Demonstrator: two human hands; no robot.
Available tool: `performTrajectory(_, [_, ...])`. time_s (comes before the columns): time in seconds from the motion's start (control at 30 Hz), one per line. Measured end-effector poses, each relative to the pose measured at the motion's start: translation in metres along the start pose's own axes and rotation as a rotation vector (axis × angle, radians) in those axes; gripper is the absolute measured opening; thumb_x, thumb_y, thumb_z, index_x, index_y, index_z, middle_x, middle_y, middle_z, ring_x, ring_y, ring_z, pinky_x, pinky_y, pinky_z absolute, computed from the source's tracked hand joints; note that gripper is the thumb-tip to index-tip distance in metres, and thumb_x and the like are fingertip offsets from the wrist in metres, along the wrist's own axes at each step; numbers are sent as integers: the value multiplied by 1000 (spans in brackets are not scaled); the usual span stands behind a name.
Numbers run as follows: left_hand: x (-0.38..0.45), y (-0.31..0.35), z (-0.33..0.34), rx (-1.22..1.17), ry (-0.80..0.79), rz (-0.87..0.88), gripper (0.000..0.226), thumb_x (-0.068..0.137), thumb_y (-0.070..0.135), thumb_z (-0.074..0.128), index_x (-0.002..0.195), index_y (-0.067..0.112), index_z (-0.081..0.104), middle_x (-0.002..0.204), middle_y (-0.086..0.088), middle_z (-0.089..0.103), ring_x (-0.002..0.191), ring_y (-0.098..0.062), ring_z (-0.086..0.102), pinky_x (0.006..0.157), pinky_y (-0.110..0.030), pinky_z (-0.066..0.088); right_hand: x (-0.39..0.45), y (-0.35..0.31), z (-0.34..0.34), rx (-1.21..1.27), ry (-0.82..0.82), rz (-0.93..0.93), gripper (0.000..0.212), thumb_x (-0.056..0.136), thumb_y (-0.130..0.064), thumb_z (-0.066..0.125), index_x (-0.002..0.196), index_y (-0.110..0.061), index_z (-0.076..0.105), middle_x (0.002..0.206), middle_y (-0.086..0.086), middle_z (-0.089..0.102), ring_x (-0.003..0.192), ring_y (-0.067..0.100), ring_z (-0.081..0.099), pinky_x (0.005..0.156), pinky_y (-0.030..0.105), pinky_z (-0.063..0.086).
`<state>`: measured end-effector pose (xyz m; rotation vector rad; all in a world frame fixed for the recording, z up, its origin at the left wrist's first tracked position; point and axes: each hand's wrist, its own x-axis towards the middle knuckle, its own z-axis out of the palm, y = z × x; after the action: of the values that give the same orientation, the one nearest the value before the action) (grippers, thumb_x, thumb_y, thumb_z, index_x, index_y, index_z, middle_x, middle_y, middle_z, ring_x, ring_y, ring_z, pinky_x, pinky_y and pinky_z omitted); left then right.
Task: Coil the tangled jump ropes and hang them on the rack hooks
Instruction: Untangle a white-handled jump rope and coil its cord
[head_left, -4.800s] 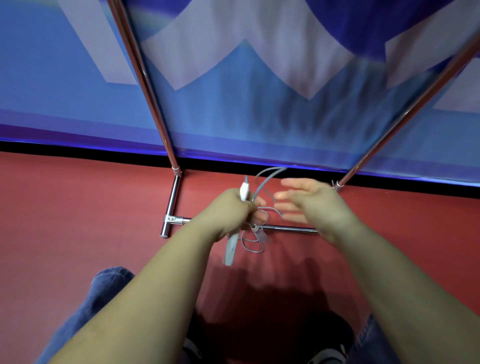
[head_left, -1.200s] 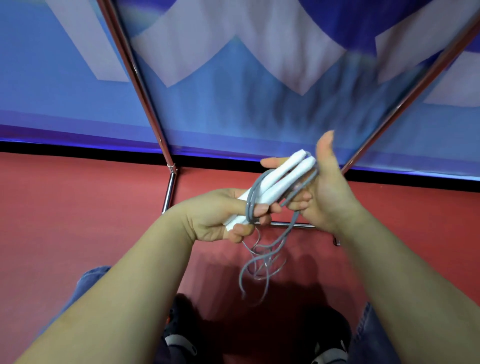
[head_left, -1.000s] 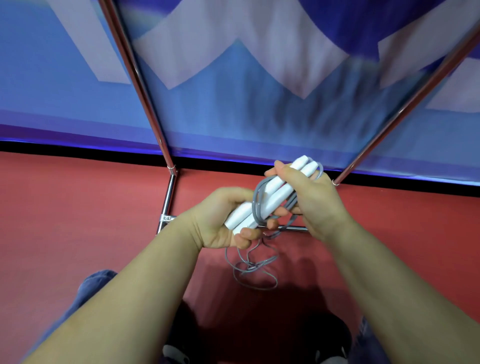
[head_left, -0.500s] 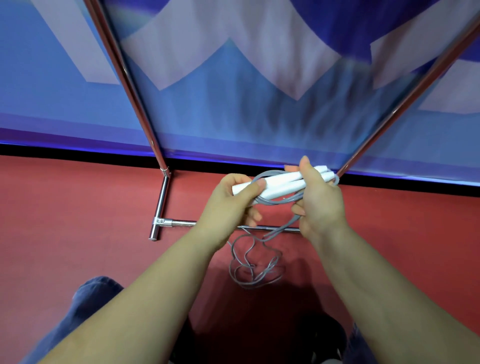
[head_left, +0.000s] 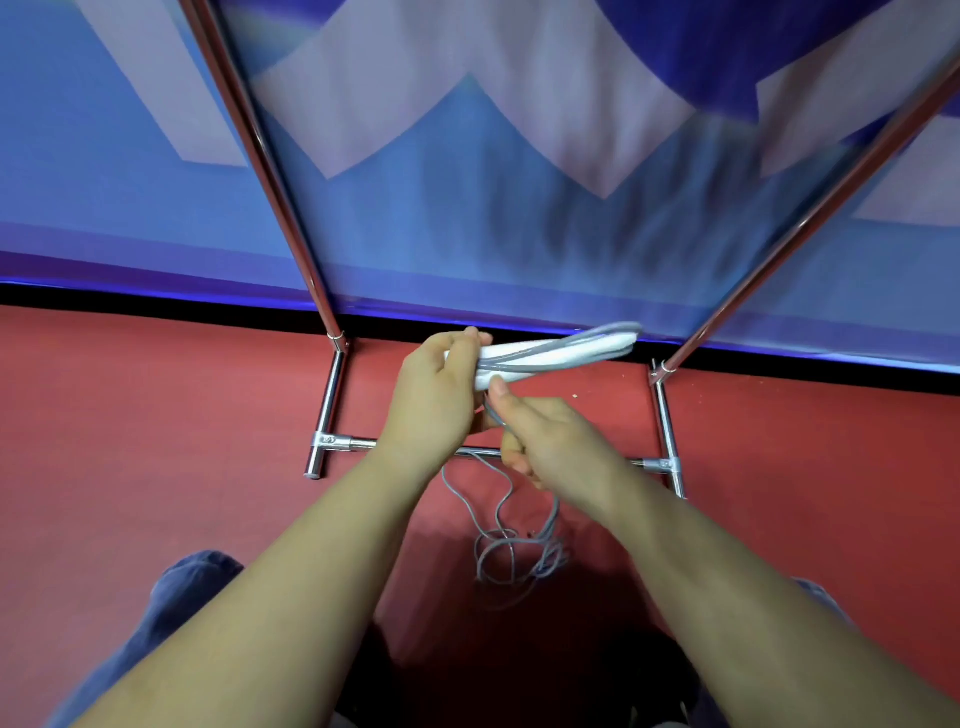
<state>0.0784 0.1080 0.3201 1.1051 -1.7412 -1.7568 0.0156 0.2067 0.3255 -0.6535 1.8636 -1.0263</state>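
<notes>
handles: two white jump rope handles (head_left: 558, 354) held side by side, roughly level, in front of the wall base, above the floor. Look light, rigid, smooth; likely a bit slippery when stacked.
cord: thin grey cord (head_left: 511, 545), soft & floppy, no stiffness. A few turns lie along the handles; the rest hangs down into a loose tangle near the floor, w/ loops crossing each other.
left hand: left hand (head_left: 434, 402) clamped on the near end of the handles, fingers curled over, thumb side up.
right hand: right hand (head_left: 545, 434) just below the handles, fingers curled, pinching the cord where it drops off the bundle.
grip advice: prob best to keep the hold on the handle ends, since that's the only firm part; feed the cord w/ light tension or the turns slide off.
snag risk: hanging loops look knotted, may catch when pulled up.
rack: chrome rack (head_left: 332, 410), two slanted uprights, base crossbar on the floor right behind the hands. Hooks not in view, presumably higher up.
room: red floor (head_left: 156, 441) open on both sides. Cord dangles just in front of the crossbar; could hook on it.
limits: blue wall banner (head_left: 519, 208) close behind the rack, so little depth fwd; the person's knees sit low in frame.
</notes>
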Motion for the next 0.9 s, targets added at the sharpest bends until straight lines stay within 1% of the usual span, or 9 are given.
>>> performTrajectory(0.17, [11,-14,-17,423,61,103,40,100,28,42,62,16,43,55,2,45,57,-19,41,55,-29,32,-2,2,1,-424,-55,-195,24,95,-27,50,85,-12,66,69,2,59,64,17,51,63,29,41])
performTrajectory(0.3, [15,-25,-20,507,61,16,26,95,30,50,83,12,65,81,-3,69,84,-27,62,79,-36,50,-16,-3,6,-597,-1,-348,23,92,-29,55,84,-11,66,57,0,45,58,19,40,56,30,33])
performTrajectory(0.47, [13,-23,-18,632,-159,-3,24,94,29,50,100,18,71,97,-5,73,98,-26,64,91,-37,49,-7,3,-18,-568,235,-340,13,85,-26,65,97,-26,72,84,-1,69,80,20,59,73,33,45])
performTrajectory(0.57, [9,-20,-19,614,-359,22,32,97,29,50,124,17,63,113,-3,69,104,-14,62,95,-25,45,2,13,-33,-474,170,-263,32,76,-22,77,108,-21,71,101,-6,67,91,5,57,80,16,40])
performTrajectory(0.67, [5,-20,-17,593,-491,13,33,99,22,49,127,9,60,122,0,65,93,4,57,77,-6,41,2,16,-44,-347,-119,-113,26,72,-16,81,97,-18,76,92,-3,73,78,-2,58,73,13,44])
performTrajectory(0.73, [2,-18,-16,537,-553,-51,29,99,18,48,120,5,63,103,5,67,52,6,50,50,-7,37,2,18,-47,-325,-173,-122,14,72,-18,81,83,-25,77,75,-3,72,63,-1,54,63,20,44])
performTrajectory(0.77, [1,-16,-17,504,-580,-92,29,98,17,48,117,3,65,64,4,64,38,0,39,40,-12,31,1,18,-48,-321,-169,-136,9,71,-22,81,78,-27,77,68,-2,68,58,-1,50,57,20,41])
performTrajectory(0.8, [0,-15,-17,474,-606,-130,29,98,17,49,114,-1,65,54,0,38,33,-6,30,36,-16,26,1,18,-47,-299,-165,-136,6,70,-26,81,74,-27,76,61,-2,63,55,1,45,54,20,37])
performTrajectory(0.9, [1,-11,-18,376,-658,-205,29,96,15,48,110,-2,66,47,-5,34,32,-10,23,35,-14,18,0,19,-46,-162,-128,-77,29,65,-38,76,73,-10,75,49,-7,52,47,3,37,47,19,30])
